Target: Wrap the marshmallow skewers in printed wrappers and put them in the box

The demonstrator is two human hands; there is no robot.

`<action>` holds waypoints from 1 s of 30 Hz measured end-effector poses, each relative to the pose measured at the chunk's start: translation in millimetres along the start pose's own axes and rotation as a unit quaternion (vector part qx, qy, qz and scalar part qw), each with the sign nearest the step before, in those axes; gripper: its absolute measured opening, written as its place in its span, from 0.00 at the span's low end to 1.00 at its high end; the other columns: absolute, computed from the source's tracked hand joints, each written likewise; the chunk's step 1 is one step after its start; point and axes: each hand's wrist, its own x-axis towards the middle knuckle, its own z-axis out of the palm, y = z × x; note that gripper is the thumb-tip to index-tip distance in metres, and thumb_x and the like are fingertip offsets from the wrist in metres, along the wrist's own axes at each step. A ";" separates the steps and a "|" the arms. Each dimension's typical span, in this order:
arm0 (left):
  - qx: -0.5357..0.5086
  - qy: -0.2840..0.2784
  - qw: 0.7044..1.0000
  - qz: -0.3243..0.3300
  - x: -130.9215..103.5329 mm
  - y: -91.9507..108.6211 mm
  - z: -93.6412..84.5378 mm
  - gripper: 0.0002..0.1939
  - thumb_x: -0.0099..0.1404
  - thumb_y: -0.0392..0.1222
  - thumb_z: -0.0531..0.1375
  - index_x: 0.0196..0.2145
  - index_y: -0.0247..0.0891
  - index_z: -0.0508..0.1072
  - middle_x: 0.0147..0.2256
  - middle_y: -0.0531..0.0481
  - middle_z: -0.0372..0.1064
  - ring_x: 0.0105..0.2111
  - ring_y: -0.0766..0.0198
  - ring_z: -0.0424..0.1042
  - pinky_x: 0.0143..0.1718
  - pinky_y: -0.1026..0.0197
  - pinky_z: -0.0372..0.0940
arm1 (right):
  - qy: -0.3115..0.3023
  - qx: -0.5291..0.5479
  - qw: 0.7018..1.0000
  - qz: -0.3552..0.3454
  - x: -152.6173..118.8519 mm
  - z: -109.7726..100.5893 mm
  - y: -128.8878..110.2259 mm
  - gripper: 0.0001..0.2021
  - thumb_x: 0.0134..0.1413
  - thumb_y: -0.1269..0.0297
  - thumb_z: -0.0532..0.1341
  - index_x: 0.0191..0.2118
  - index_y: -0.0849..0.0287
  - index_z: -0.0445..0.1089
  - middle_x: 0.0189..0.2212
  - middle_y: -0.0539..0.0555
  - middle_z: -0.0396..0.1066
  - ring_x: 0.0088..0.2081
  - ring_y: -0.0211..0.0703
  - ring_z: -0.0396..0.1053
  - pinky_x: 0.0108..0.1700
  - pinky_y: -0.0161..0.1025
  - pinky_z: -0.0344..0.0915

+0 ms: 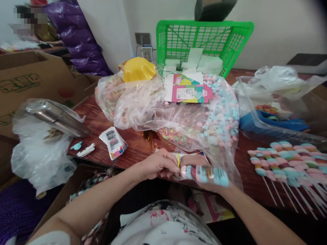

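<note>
In the head view, a marshmallow skewer in a clear printed wrapper lies across the front of my right hand, which is closed around its neck end. Much of that hand's fingers is hidden behind the wrapper. My left hand is closed in a pinch at the same neck end, where a thin yellow twist tie sticks up between the two hands. Under the hands, a flat printed wrapper lies partly covered at the table edge. Right of them, several unwrapped marshmallow skewers lie side by side with white sticks pointing toward me.
Big clear bags of candy fill the table's middle, with printed cards on top. Behind stands a green basket. To the left are a card stack, a steel flask and cartons; right, a clear tub.
</note>
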 end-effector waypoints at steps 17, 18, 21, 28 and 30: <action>0.074 -0.332 0.924 -0.175 4.7 7.4 8.8 0.12 0.41 0.47 0.71 0.16 0.37 0.76 0.15 0.49 0.69 0.10 0.73 0.52 0.09 0.69 0.39 | -0.096 -0.301 0.903 -0.291 -15.6 -8.9 -42.5 0.09 0.61 0.70 0.53 0.36 0.58 0.71 0.32 0.55 0.72 0.35 0.44 0.68 0.36 0.43 0.65; 0.079 -0.345 0.918 -0.179 7.8 9.2 6.2 0.12 0.41 0.46 0.71 0.17 0.36 0.77 0.15 0.49 0.69 0.11 0.73 0.53 0.09 0.69 0.40 | -0.085 -0.304 0.901 -0.299 -12.8 -8.4 -43.4 0.09 0.61 0.71 0.52 0.34 0.59 0.70 0.32 0.56 0.72 0.36 0.44 0.67 0.36 0.44 0.64; 0.109 -0.335 0.920 -0.172 16.5 20.5 -2.7 0.09 0.42 0.41 0.71 0.20 0.34 0.77 0.16 0.52 0.69 0.13 0.74 0.55 0.11 0.71 0.44 | -0.045 -0.317 0.898 -0.301 -7.7 -6.0 -43.5 0.08 0.60 0.72 0.53 0.32 0.62 0.67 0.29 0.56 0.71 0.31 0.42 0.65 0.34 0.43 0.61; 0.372 -0.186 0.905 0.091 -9.1 80.0 9.3 0.02 0.51 0.34 0.65 0.23 0.33 0.75 0.21 0.54 0.70 0.23 0.70 0.67 0.25 0.69 0.61 | 0.010 -0.376 0.897 -0.233 -0.7 -9.0 -33.6 0.09 0.57 0.76 0.48 0.32 0.61 0.64 0.24 0.53 0.64 0.28 0.42 0.59 0.31 0.40 0.56; 0.464 -0.134 0.839 0.250 -26.3 92.8 23.3 0.04 0.56 0.32 0.61 0.25 0.35 0.75 0.23 0.52 0.70 0.26 0.69 0.68 0.29 0.67 0.62 | 0.038 -0.385 0.900 -0.200 1.8 -17.6 -31.5 0.08 0.55 0.76 0.49 0.32 0.60 0.62 0.24 0.53 0.63 0.28 0.42 0.59 0.31 0.40 0.56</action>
